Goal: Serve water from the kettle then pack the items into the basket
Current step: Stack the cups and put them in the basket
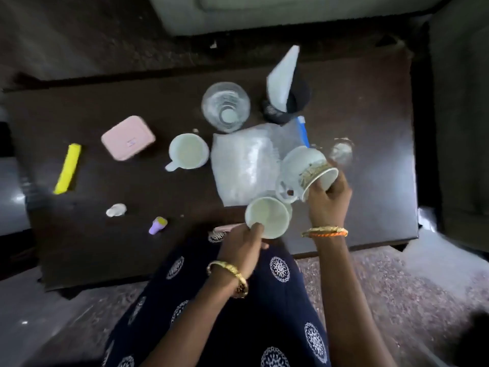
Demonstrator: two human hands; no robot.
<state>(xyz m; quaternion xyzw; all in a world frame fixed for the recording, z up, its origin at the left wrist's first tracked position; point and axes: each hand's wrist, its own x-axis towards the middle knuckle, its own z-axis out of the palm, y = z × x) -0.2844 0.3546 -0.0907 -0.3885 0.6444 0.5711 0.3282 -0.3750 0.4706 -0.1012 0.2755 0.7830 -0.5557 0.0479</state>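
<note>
My right hand (329,201) grips a white kettle (301,168) with a gold-patterned rim and tips it on its side above a white cup (267,217). My left hand (242,243) holds that cup by its near rim over the table's front edge. A second white cup (188,152) with a handle stands on the dark table (105,234) to the left. A clear glass (225,105) stands further back. I see no basket in view.
A clear plastic bag (243,165) lies under the kettle. Behind it stands a dark holder with white paper (284,83). A pink box (128,137), a yellow bar (68,168), a small white piece (116,210) and a purple-yellow cap (158,225) lie left. A small glass object (341,151) sits right.
</note>
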